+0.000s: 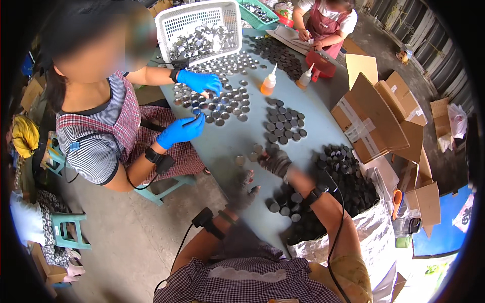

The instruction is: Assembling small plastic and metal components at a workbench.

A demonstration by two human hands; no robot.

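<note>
My left hand [243,194], in a dark glove with bare fingertips, is at the near table edge, fingers apart and nothing visible in them. Just beyond it, my right hand [277,163], gloved alike, reaches over the tabletop [230,144]. Its fingers point left beside a few small round discs [239,160]; they are partly hidden, so their grip is unclear. A cluster of dark discs [284,121] lies farther off. Under my right forearm spreads a big heap of black discs [348,177], spilling from a silvery sack [353,227].
Across the left edge, a co-worker's blue-gloved hands [184,131] handle shiny metal discs [232,103]. A white basket [235,30] of discs stands behind. Two squeeze bottles, one orange [268,85], stand mid-table. Open cardboard boxes [369,121] crowd the right; another person [331,25] works at the far end.
</note>
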